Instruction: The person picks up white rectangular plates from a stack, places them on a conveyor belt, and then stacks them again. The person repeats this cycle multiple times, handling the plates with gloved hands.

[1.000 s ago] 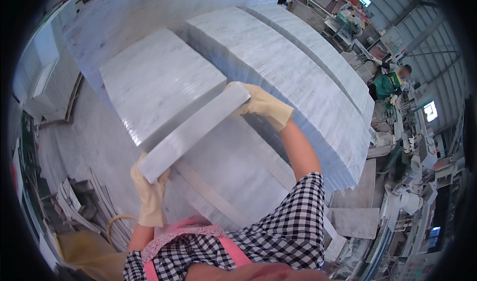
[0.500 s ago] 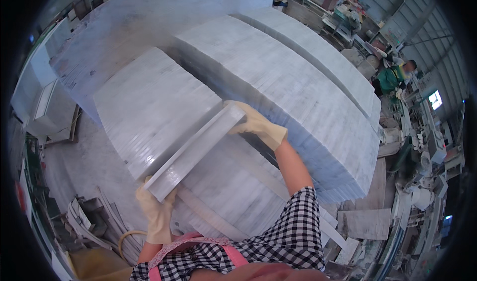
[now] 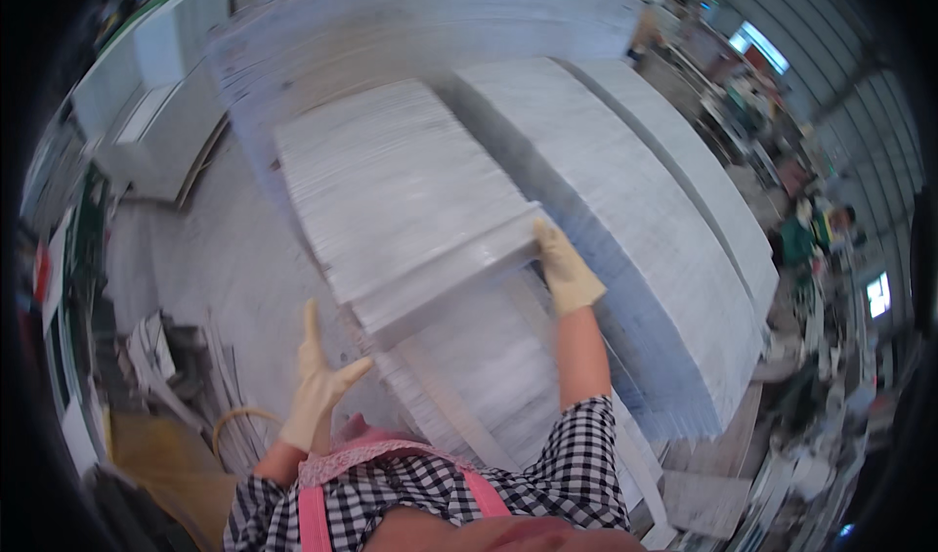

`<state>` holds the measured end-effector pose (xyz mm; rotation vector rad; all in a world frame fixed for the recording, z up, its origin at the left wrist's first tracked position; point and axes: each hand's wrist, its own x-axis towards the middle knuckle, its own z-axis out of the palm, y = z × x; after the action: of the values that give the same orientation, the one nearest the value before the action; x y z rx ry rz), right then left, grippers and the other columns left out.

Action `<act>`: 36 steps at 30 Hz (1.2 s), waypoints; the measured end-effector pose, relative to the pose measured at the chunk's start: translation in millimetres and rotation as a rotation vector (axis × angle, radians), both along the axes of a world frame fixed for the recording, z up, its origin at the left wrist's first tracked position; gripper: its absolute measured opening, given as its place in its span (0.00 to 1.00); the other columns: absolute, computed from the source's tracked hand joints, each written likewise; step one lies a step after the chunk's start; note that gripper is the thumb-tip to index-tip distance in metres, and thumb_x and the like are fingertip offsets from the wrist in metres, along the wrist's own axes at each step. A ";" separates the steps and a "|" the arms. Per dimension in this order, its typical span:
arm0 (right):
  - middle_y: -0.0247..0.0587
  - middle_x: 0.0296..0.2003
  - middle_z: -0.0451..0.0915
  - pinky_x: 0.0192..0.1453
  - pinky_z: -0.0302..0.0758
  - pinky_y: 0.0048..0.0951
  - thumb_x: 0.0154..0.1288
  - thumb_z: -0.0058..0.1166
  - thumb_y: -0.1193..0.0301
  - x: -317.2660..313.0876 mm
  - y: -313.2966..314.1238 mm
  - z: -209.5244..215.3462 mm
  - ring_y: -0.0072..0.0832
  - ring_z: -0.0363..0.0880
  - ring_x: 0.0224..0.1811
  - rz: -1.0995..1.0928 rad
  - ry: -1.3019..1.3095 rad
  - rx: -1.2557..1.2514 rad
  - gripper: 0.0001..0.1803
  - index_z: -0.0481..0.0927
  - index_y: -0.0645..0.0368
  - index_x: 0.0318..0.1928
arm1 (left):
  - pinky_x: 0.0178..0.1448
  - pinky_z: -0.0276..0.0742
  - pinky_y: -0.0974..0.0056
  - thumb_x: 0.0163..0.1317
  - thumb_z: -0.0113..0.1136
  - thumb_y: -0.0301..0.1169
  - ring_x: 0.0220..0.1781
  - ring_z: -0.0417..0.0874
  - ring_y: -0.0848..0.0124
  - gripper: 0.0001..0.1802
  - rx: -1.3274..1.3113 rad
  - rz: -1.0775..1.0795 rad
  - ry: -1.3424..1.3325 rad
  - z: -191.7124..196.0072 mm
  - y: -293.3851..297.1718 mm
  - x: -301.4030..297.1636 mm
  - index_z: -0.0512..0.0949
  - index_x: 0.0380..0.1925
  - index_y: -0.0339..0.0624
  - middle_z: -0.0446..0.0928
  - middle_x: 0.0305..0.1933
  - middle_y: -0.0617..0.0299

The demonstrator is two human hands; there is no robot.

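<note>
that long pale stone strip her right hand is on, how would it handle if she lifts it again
The strip looks like cut stone: probably rigid and heavy for its width. Being long and thin, it could snap if lifted by one end. Only the right hand touches it; the left hand is off, so its far end may tip off the stack.

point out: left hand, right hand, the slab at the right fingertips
left hand (image 3: 318, 386), head view, on the gloved palm, fingers spread, touching nothing.
right hand (image 3: 567, 274), head view, on the back of the glove.
slab (image 3: 459, 269), head view, on its long front edge, atop the stack.
</note>
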<state>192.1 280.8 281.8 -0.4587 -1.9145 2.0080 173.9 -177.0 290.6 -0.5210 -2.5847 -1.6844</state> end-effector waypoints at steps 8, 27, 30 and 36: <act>0.44 0.70 0.69 0.72 0.64 0.43 0.82 0.32 0.48 -10.9 -26.2 29.8 0.40 0.69 0.67 0.072 0.078 -0.345 0.34 0.61 0.58 0.75 | 0.83 0.44 0.54 0.51 0.75 0.56 0.84 0.44 0.48 0.73 0.054 -0.054 -0.266 -18.6 53.5 8.3 0.30 0.79 0.39 0.36 0.83 0.40; 0.32 0.59 0.81 0.68 0.64 0.33 0.72 0.16 0.30 -13.4 -92.3 70.6 0.32 0.78 0.59 -0.334 -0.609 0.698 0.46 0.70 0.45 0.71 | 0.83 0.46 0.57 0.49 0.78 0.46 0.83 0.41 0.47 0.75 0.198 -0.002 -0.423 -9.8 58.1 -10.4 0.26 0.78 0.42 0.36 0.83 0.41; 0.30 0.58 0.82 0.67 0.66 0.34 0.75 0.19 0.33 -15.0 -85.9 65.7 0.31 0.79 0.58 -0.356 -0.632 0.697 0.41 0.70 0.43 0.72 | 0.82 0.48 0.57 0.49 0.78 0.47 0.83 0.43 0.46 0.75 0.164 0.027 -0.402 -6.2 59.1 -10.3 0.26 0.78 0.41 0.36 0.82 0.41; 0.31 0.61 0.80 0.65 0.68 0.30 0.80 0.28 0.43 -19.9 -73.2 41.9 0.33 0.79 0.59 -0.399 -0.549 0.711 0.34 0.68 0.48 0.73 | 0.82 0.50 0.58 0.48 0.79 0.47 0.82 0.46 0.45 0.75 0.159 0.041 -0.340 -15.0 57.8 -10.7 0.29 0.78 0.37 0.39 0.82 0.38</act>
<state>172.1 207.6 323.7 -1.1453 -2.4175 0.9098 163.2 -119.1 275.6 -0.1868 -2.6144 -2.1035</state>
